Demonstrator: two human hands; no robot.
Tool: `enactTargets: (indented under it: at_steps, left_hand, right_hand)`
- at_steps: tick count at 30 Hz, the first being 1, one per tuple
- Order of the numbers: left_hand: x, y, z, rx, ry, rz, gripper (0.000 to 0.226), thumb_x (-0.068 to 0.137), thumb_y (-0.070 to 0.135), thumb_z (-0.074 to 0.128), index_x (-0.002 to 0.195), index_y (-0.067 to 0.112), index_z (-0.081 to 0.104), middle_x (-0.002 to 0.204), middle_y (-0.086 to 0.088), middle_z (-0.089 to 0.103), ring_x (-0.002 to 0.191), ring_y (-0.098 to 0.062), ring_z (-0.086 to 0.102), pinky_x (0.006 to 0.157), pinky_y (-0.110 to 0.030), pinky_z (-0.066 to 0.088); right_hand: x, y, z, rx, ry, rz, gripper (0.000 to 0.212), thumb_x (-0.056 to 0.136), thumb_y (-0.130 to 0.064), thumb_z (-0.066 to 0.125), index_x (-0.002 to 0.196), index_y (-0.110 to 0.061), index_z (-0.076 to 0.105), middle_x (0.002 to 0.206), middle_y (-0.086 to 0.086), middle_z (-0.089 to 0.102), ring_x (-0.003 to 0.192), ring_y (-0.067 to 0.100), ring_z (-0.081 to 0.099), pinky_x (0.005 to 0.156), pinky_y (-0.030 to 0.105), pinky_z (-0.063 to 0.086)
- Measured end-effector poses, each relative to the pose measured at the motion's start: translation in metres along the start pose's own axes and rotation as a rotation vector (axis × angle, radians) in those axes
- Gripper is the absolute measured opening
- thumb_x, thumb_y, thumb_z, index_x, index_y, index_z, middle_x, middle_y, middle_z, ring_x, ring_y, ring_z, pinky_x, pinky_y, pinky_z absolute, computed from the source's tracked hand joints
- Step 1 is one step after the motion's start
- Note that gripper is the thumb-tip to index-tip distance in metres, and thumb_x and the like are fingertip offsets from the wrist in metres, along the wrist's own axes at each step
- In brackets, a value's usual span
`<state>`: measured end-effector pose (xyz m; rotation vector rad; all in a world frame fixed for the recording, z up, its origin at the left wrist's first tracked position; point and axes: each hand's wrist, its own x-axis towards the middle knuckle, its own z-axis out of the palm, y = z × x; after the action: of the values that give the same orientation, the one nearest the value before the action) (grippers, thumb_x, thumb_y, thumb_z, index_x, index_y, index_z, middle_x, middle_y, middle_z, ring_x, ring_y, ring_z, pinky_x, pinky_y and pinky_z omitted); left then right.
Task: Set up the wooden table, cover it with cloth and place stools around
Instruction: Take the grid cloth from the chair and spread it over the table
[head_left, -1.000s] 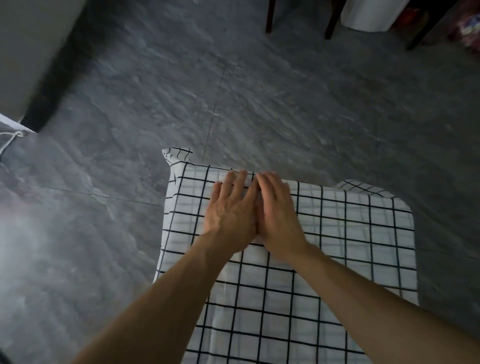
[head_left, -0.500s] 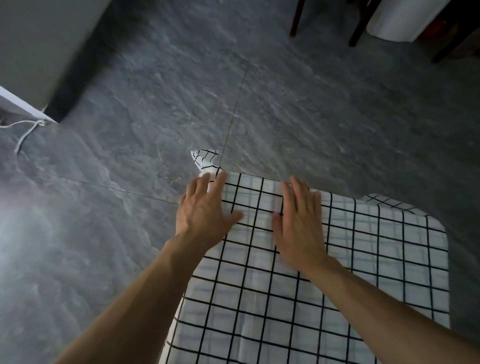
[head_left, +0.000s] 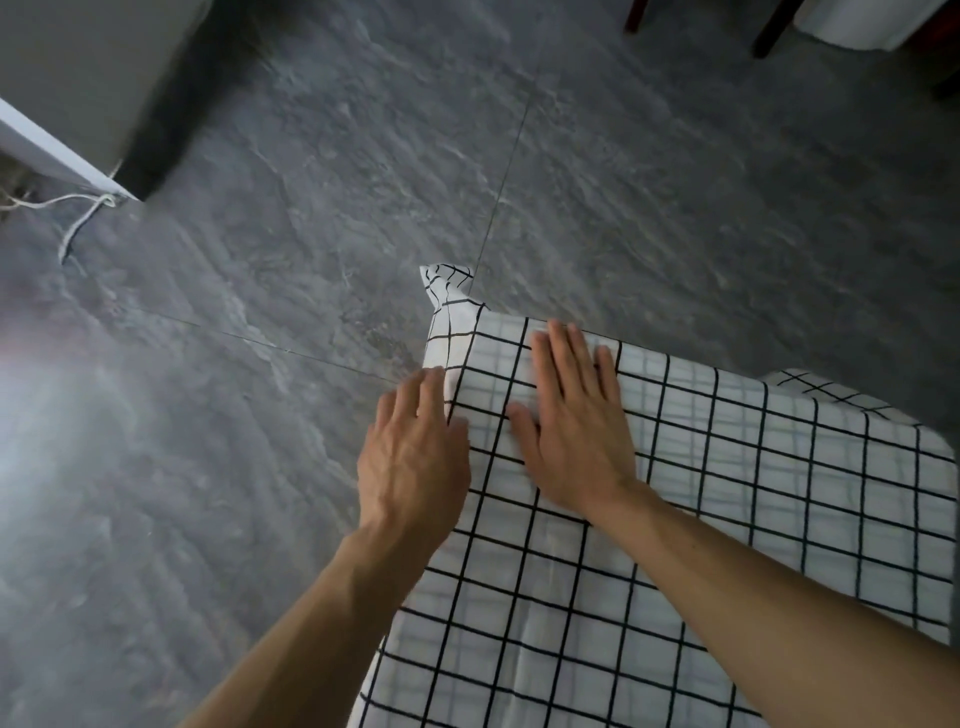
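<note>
A white cloth with a black grid (head_left: 727, 519) covers the table completely, so no wood shows. Its far left corner (head_left: 447, 291) sticks out in a bunched point past the table's corner. My left hand (head_left: 413, 457) lies flat at the table's left edge, its fingers reaching over the cloth's hanging side. My right hand (head_left: 576, 421) rests flat on top of the cloth, fingers straight, just inside the far left corner. No stool is close to the table.
Grey stone-pattern floor tiles (head_left: 311, 260) surround the table. A white cord (head_left: 78, 218) trails on the floor beside a grey-and-white unit (head_left: 57, 150) at the far left. Dark furniture legs (head_left: 769, 31) and a white object (head_left: 872, 21) stand at the top right.
My hands began side by side near the cloth's middle. The left slid out to the left edge and the right followed towards the far left corner. The view shifted left.
</note>
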<state>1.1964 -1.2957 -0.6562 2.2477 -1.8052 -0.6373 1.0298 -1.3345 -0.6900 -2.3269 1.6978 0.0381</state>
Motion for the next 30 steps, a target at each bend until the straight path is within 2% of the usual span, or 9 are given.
enactTargets:
  at_steps: [3, 7, 11, 13, 16, 18, 22, 25, 30]
  left_hand:
    - [-0.027, 0.001, 0.019, 0.042, -0.039, 0.112, 0.059, 0.101, 0.027, 0.036, 0.152, 0.012, 0.013, 0.160, -0.007, 0.019, 0.143, -0.024, 0.026, 0.112, -0.039, 0.036]
    - [-0.038, -0.004, 0.031, 0.012, -0.060, 0.085, 0.058, 0.103, 0.032, 0.028, 0.154, 0.014, 0.006, 0.163, -0.007, 0.006, 0.146, -0.024, 0.020, 0.111, -0.040, 0.034]
    - [-0.064, -0.016, 0.026, 0.029, -0.038, 0.119, 0.059, 0.101, 0.031, 0.033, 0.153, 0.015, 0.012, 0.162, -0.007, 0.009, 0.145, -0.025, 0.019, 0.114, -0.038, 0.028]
    - [-0.084, -0.026, 0.020, 0.022, -0.046, 0.128, 0.057, 0.098, 0.027, 0.041, 0.151, 0.017, 0.021, 0.160, -0.007, 0.018, 0.142, -0.025, 0.025, 0.111, -0.039, 0.036]
    - [-0.111, -0.037, 0.015, -0.024, -0.062, 0.117, 0.055, 0.094, 0.024, 0.052, 0.145, 0.020, 0.033, 0.153, -0.004, 0.030, 0.129, -0.023, 0.035, 0.096, -0.039, 0.049]
    - [-0.129, -0.043, 0.011, -0.043, -0.063, 0.137, 0.054, 0.091, 0.020, 0.059, 0.142, 0.018, 0.040, 0.148, -0.003, 0.036, 0.123, -0.023, 0.042, 0.089, -0.038, 0.053]
    - [-0.165, -0.053, 0.007, -0.063, -0.072, 0.152, 0.055, 0.090, 0.018, 0.064, 0.140, 0.015, 0.043, 0.148, -0.003, 0.036, 0.126, -0.023, 0.043, 0.089, -0.031, 0.053]
    - [-0.201, -0.055, 0.006, 0.022, -0.028, 0.214, 0.043, 0.081, 0.011, 0.074, 0.122, 0.004, 0.061, 0.142, -0.004, 0.036, 0.124, -0.029, 0.045, 0.088, -0.037, 0.055]
    - [-0.260, -0.071, 0.010, 0.011, -0.078, 0.078, 0.058, 0.089, 0.020, 0.061, 0.143, 0.016, 0.039, 0.152, -0.003, 0.028, 0.131, -0.023, 0.035, 0.096, -0.032, 0.048]
  right_hand:
    - [-0.001, 0.000, 0.001, -0.006, 0.016, 0.007, 0.070, 0.102, -0.050, 0.020, 0.156, -0.006, 0.005, 0.164, 0.011, -0.002, 0.151, 0.021, -0.008, 0.122, 0.049, 0.005]
    - [-0.001, -0.002, 0.003, 0.001, 0.032, 0.003, 0.071, 0.101, -0.048, 0.022, 0.156, -0.007, 0.006, 0.164, 0.012, 0.000, 0.152, 0.021, -0.006, 0.123, 0.048, 0.003]
    - [0.000, -0.002, 0.005, 0.006, 0.043, -0.005, 0.069, 0.100, -0.046, 0.023, 0.156, -0.010, 0.006, 0.164, 0.012, -0.001, 0.152, 0.024, -0.005, 0.122, 0.050, 0.001]
    - [0.000, -0.002, 0.004, 0.013, 0.043, -0.010, 0.068, 0.100, -0.045, 0.024, 0.156, -0.011, 0.006, 0.164, 0.011, -0.002, 0.152, 0.024, -0.004, 0.122, 0.051, 0.001]
    - [-0.014, -0.010, 0.002, 0.068, 0.050, -0.042, 0.067, 0.100, -0.044, 0.028, 0.156, -0.012, 0.009, 0.165, 0.011, -0.003, 0.152, 0.024, -0.003, 0.122, 0.051, 0.001]
    - [-0.039, -0.022, 0.003, 0.099, 0.012, -0.079, 0.065, 0.102, -0.043, 0.030, 0.157, -0.018, 0.008, 0.164, 0.011, -0.006, 0.152, 0.025, -0.006, 0.122, 0.051, 0.001]
    - [-0.118, -0.053, 0.014, 0.100, -0.085, -0.176, 0.068, 0.100, -0.045, 0.035, 0.157, -0.017, 0.012, 0.164, 0.013, -0.003, 0.151, 0.027, -0.007, 0.122, 0.052, 0.007]
    - [-0.184, -0.071, 0.021, 0.101, -0.135, -0.207, 0.072, 0.100, -0.048, 0.039, 0.157, -0.016, 0.010, 0.164, 0.013, -0.006, 0.151, 0.028, -0.010, 0.122, 0.051, 0.005]
    - [-0.266, -0.084, 0.025, 0.058, -0.264, -0.209, 0.082, 0.098, -0.047, 0.046, 0.157, -0.016, -0.001, 0.161, 0.009, -0.020, 0.147, 0.028, -0.025, 0.121, 0.052, 0.003]
